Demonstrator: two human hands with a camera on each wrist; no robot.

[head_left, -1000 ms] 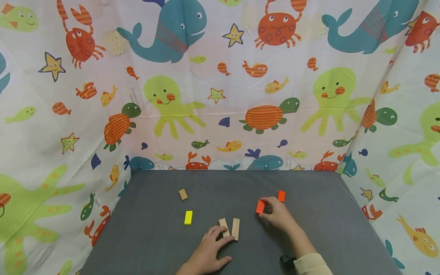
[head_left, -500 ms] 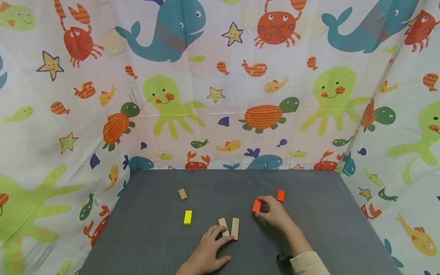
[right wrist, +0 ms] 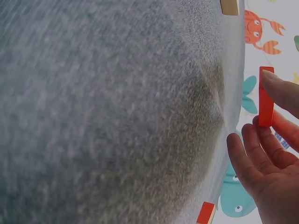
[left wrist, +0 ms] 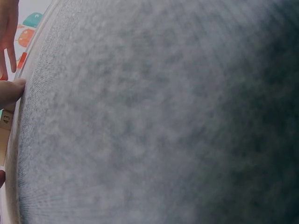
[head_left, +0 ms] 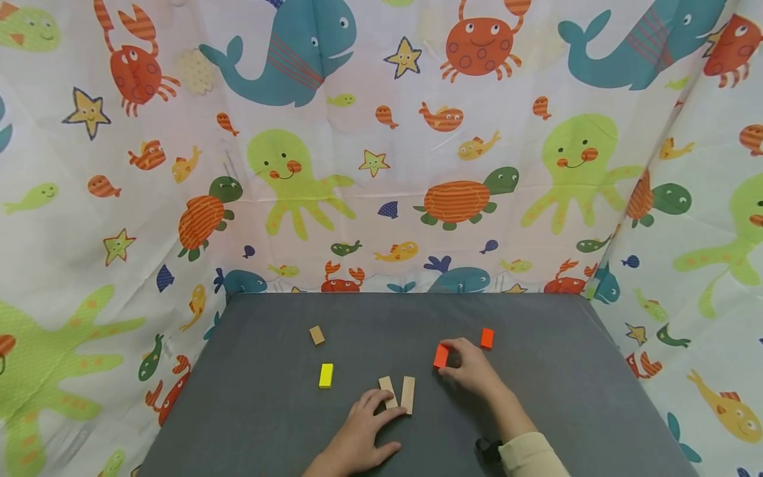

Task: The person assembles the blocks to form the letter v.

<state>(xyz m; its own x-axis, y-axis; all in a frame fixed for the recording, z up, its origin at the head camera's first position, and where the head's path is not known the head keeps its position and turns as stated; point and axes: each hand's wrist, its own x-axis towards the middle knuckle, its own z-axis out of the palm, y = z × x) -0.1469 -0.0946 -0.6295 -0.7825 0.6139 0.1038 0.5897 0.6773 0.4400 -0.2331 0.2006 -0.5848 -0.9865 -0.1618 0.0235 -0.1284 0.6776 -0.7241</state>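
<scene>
My right hand (head_left: 473, 368) pinches a bright orange-red block (head_left: 440, 356) between thumb and fingers. In the right wrist view the same block (right wrist: 266, 105) is held on its long side, with the thumb (right wrist: 280, 91) against its face. My left hand (head_left: 360, 434) lies palm down with fingers spread, fingertips at the near parts of two plain wooden blocks. The left wooden block (head_left: 386, 386) leans toward the right wooden block (head_left: 408, 392), their near ends close together. In the left wrist view a wooden block (left wrist: 5, 120) bearing a printed number shows beside the fingers.
A second orange-red block (head_left: 487, 338) lies behind the right hand. To the left lie a yellow block (head_left: 326, 375) and a small tan wooden block (head_left: 317, 335). The grey cloth-covered table (head_left: 256, 411) meets a sea-animal curtain (head_left: 381, 192) at its back and sides.
My right hand has moved slightly left with the orange-red block, nearer the two wooden blocks and away from the other orange-red one. The left hand has stayed in place.
</scene>
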